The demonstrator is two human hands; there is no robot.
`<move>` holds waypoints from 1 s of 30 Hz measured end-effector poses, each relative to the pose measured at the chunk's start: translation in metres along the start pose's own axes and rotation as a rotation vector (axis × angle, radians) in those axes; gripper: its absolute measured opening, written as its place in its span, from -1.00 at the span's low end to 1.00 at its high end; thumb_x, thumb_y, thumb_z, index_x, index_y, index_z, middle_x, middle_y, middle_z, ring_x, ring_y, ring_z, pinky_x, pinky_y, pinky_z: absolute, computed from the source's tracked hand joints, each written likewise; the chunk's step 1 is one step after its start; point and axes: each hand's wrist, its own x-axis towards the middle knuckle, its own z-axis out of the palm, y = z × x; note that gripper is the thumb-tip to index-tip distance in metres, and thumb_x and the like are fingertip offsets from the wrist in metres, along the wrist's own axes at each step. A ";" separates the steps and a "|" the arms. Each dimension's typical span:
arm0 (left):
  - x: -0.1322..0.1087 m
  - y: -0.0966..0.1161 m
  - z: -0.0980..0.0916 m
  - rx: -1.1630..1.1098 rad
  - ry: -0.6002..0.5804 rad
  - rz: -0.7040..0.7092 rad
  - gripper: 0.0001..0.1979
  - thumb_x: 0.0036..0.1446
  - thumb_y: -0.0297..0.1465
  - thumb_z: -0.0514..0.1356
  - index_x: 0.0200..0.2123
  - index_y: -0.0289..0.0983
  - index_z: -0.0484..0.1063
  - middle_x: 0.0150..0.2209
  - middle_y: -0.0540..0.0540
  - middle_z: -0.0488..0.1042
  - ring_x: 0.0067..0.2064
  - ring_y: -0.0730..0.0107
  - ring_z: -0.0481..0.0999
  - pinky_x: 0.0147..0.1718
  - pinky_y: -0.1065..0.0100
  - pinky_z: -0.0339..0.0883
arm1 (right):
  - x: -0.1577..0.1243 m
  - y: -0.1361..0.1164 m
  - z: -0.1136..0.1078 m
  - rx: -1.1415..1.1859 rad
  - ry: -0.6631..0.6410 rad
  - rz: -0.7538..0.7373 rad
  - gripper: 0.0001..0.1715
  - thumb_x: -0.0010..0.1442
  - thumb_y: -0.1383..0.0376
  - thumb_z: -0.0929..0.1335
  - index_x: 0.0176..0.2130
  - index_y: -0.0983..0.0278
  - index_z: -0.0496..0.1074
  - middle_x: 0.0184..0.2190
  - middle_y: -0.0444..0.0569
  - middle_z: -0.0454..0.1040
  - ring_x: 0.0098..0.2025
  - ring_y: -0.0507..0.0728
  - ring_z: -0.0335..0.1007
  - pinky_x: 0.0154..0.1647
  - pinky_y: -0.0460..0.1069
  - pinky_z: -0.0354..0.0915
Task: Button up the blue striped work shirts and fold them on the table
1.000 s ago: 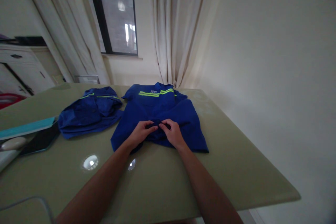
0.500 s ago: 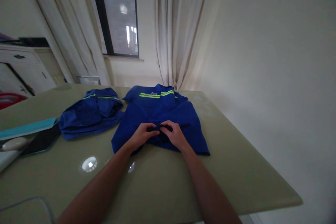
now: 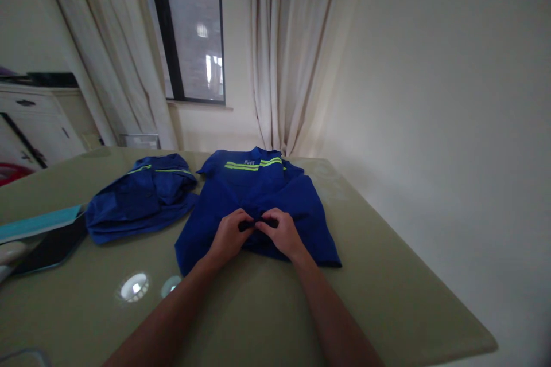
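A blue work shirt (image 3: 297, 195) with yellow-green stripes across its chest lies on the table, collar toward the window and lower part toward me. Both hands meet at the front opening near its hem. My left hand (image 3: 231, 234) pinches the cloth between thumb and fingers. Beside it, almost touching, my right hand (image 3: 280, 231) pinches the fabric too. Whether a button sits between the fingertips is too small to make out. To the left lies a second blue striped garment (image 3: 138, 200), crumpled and apart from my hands.
On the left of the glossy table (image 3: 387, 292) lie a turquoise strip-shaped thing (image 3: 41, 223), a dark flat thing (image 3: 54, 249) and a pale rounded object (image 3: 11, 252). A wall (image 3: 451, 126) runs along the right. Curtains (image 3: 275, 57) hang behind.
The view has tilted slightly, so the table sits a little lower. Both hands stay pinched at the shirt's front, with the left hand's fingers shifted slightly.
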 end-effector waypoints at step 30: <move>0.006 -0.002 -0.002 -0.235 -0.239 -0.201 -0.53 0.24 0.02 0.13 -0.46 -0.25 0.42 -0.52 0.08 0.30 -0.43 0.42 0.26 -0.42 0.40 0.15 | 0.001 0.003 0.009 0.384 -0.048 0.185 -0.52 0.16 -0.06 0.44 -0.50 0.24 0.42 -0.57 -0.21 0.28 -0.47 0.02 0.15 -0.41 -0.07 0.10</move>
